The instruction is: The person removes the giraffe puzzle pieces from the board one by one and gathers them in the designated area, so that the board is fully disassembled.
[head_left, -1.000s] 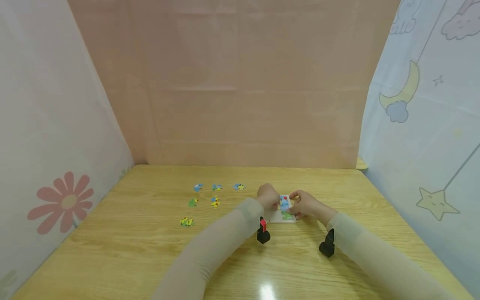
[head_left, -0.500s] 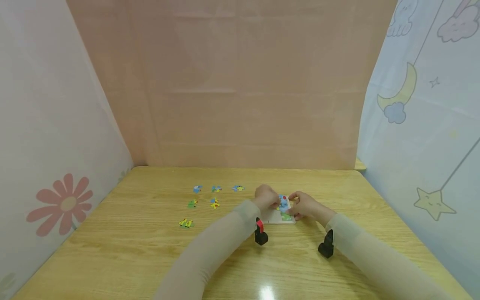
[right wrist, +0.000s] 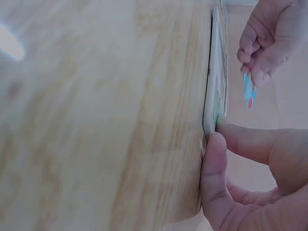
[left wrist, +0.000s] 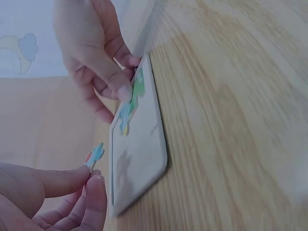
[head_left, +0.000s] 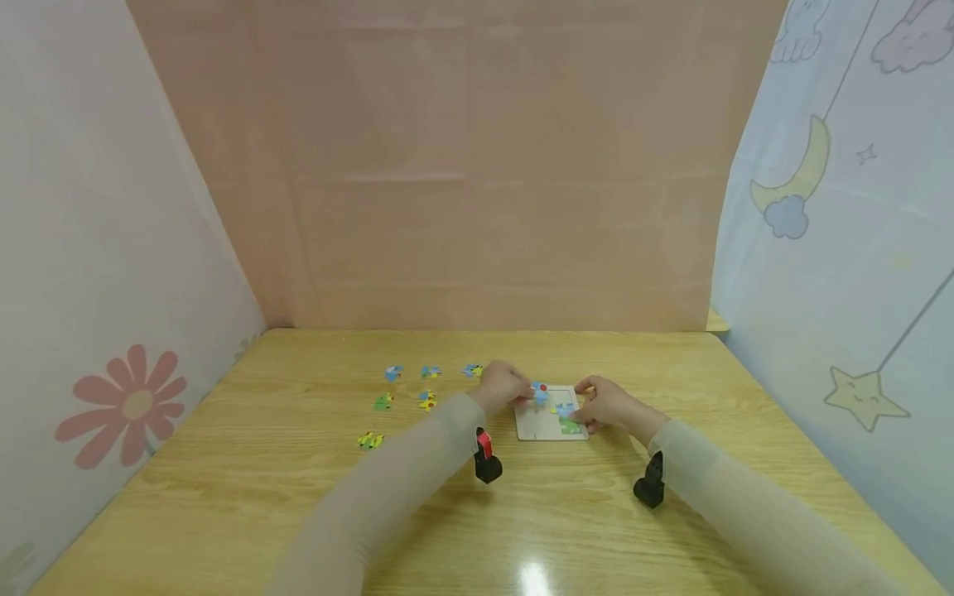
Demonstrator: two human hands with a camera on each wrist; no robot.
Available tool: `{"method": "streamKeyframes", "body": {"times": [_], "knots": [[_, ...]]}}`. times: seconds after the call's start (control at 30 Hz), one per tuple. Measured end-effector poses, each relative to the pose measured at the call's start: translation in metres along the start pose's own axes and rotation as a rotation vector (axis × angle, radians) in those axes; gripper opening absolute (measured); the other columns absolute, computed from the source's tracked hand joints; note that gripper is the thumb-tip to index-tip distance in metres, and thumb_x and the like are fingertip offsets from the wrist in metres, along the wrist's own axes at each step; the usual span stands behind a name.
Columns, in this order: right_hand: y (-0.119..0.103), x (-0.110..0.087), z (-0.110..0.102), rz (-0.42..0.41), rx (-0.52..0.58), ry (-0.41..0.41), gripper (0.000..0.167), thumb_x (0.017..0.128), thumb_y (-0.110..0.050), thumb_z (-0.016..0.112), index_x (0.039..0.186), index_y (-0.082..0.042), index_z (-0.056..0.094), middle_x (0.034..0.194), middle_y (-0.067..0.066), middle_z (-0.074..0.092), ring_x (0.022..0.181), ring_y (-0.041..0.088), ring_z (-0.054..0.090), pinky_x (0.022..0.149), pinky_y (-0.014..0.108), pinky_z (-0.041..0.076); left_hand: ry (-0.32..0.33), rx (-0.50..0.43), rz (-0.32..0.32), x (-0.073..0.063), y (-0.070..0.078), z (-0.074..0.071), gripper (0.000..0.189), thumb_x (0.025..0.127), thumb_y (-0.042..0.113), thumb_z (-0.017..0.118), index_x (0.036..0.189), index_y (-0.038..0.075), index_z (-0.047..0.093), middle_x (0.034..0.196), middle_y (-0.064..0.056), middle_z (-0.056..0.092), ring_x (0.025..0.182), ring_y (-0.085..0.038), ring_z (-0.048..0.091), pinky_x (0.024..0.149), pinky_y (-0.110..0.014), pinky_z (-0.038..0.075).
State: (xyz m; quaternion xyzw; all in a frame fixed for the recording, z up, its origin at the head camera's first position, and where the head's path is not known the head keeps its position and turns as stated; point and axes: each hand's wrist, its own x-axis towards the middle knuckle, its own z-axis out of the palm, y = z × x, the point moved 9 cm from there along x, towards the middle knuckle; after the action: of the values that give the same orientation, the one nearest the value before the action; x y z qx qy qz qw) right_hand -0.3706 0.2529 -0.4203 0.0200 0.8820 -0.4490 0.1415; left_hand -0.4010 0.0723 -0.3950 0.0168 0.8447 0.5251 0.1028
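My left hand (head_left: 501, 387) pinches a jigsaw piece (head_left: 540, 392), light blue with a red spot, between thumb and fingertips. In the left wrist view this piece (left wrist: 96, 155) is raised over the left part of a pale, shallow puzzle board (head_left: 538, 425). At the board's right side, my right hand (head_left: 611, 406) holds the edge, its thumb (left wrist: 124, 91) lying over the fitted pieces. Those fitted pieces, green and blue (left wrist: 136, 94), sit along the right side of the board, partly covered by that hand. Bare board shows across the rest of its surface.
Several loose jigsaw pieces lie spread on the wooden table (head_left: 261, 497) left of the board, among them a yellow-green piece (head_left: 370, 439), a green one (head_left: 383, 402) and a blue one (head_left: 393, 372). Cloth screens (head_left: 477, 165) enclose the back and sides.
My left hand has lifted the blue, red-spotted piece off the board's upper right and moved left with it, uncovering the board's middle. My right hand stays at the edge.
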Motion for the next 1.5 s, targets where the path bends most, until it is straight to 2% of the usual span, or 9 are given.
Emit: {"method": "streamKeyframes", "body": {"times": [0.17, 0.37, 0.57, 0.7, 0.8, 0.97, 1.23, 1.5], "knots": [[0.002, 0.001, 0.001, 0.007, 0.006, 0.001, 0.059, 0.083, -0.003, 0.074, 0.131, 0.005, 0.041, 0.091, 0.011, 0.047, 0.062, 0.014, 0.054, 0.056, 0.022, 0.053, 0.028, -0.021, -0.035, 0.001, -0.015, -0.026, 0.009, 0.079, -0.004, 0.075, 0.087, -0.005, 0.07, 0.083, -0.014, 0.071, 0.076, -0.025, 0.073, 0.071, -0.032, 0.06], [0.002, 0.001, 0.003, 0.008, 0.0, 0.003, 0.058, 0.083, -0.004, 0.074, 0.131, 0.004, 0.042, 0.091, 0.01, 0.046, 0.061, 0.014, 0.053, 0.056, 0.022, 0.053, 0.052, -0.012, -0.09, -0.001, -0.041, -0.057, 0.011, 0.078, -0.006, 0.075, 0.088, -0.006, 0.07, 0.088, -0.015, 0.07, 0.064, -0.017, 0.069, 0.07, -0.03, 0.06], [0.0, -0.003, 0.0, 0.01, -0.017, 0.004, 0.058, 0.084, -0.004, 0.073, 0.132, 0.005, 0.041, 0.091, 0.01, 0.046, 0.06, 0.014, 0.052, 0.056, 0.022, 0.052, 0.083, -0.002, -0.155, -0.004, -0.058, -0.076, 0.013, 0.079, -0.004, 0.074, 0.092, -0.005, 0.072, 0.089, -0.016, 0.07, 0.054, -0.012, 0.064, 0.064, -0.027, 0.059], [0.001, -0.004, -0.001, 0.013, -0.013, -0.002, 0.059, 0.084, -0.004, 0.073, 0.132, 0.004, 0.041, 0.092, 0.01, 0.045, 0.061, 0.014, 0.053, 0.056, 0.022, 0.052, 0.082, 0.043, -0.227, -0.002, -0.065, -0.079, 0.013, 0.079, -0.004, 0.075, 0.091, -0.005, 0.07, 0.078, -0.014, 0.07, 0.046, -0.011, 0.062, 0.058, -0.024, 0.058], [0.001, -0.004, 0.0, 0.013, -0.011, -0.004, 0.059, 0.084, -0.005, 0.073, 0.132, 0.004, 0.041, 0.093, 0.01, 0.046, 0.062, 0.014, 0.053, 0.056, 0.022, 0.052, 0.08, 0.083, -0.257, 0.0, -0.067, -0.082, 0.01, 0.079, -0.002, 0.075, 0.087, -0.006, 0.07, 0.069, -0.013, 0.07, 0.044, -0.011, 0.062, 0.054, -0.023, 0.056], [0.002, -0.003, 0.0, 0.009, -0.011, 0.003, 0.059, 0.084, -0.005, 0.073, 0.132, 0.004, 0.041, 0.093, 0.011, 0.045, 0.061, 0.014, 0.053, 0.055, 0.023, 0.052, 0.083, 0.117, -0.259, 0.001, -0.067, -0.087, 0.009, 0.079, -0.001, 0.076, 0.086, -0.006, 0.071, 0.061, -0.011, 0.069, 0.042, -0.011, 0.062, 0.053, -0.023, 0.056], [0.003, -0.001, 0.001, 0.02, 0.004, 0.01, 0.059, 0.084, -0.005, 0.074, 0.132, 0.004, 0.041, 0.094, 0.011, 0.046, 0.062, 0.014, 0.053, 0.056, 0.023, 0.053, 0.084, 0.123, -0.243, 0.0, -0.068, -0.088, 0.032, 0.077, -0.001, 0.077, 0.106, -0.01, 0.066, 0.061, -0.009, 0.067, 0.042, -0.01, 0.061, 0.053, -0.022, 0.056], [0.002, -0.002, 0.001, 0.023, 0.009, 0.013, 0.058, 0.083, -0.004, 0.074, 0.132, 0.004, 0.042, 0.09, 0.01, 0.047, 0.06, 0.013, 0.052, 0.054, 0.022, 0.051, 0.082, 0.131, -0.22, -0.002, -0.065, -0.087, 0.018, 0.078, -0.002, 0.075, 0.094, -0.008, 0.068, 0.074, -0.015, 0.07, 0.046, -0.012, 0.064, 0.055, -0.023, 0.056]]}}
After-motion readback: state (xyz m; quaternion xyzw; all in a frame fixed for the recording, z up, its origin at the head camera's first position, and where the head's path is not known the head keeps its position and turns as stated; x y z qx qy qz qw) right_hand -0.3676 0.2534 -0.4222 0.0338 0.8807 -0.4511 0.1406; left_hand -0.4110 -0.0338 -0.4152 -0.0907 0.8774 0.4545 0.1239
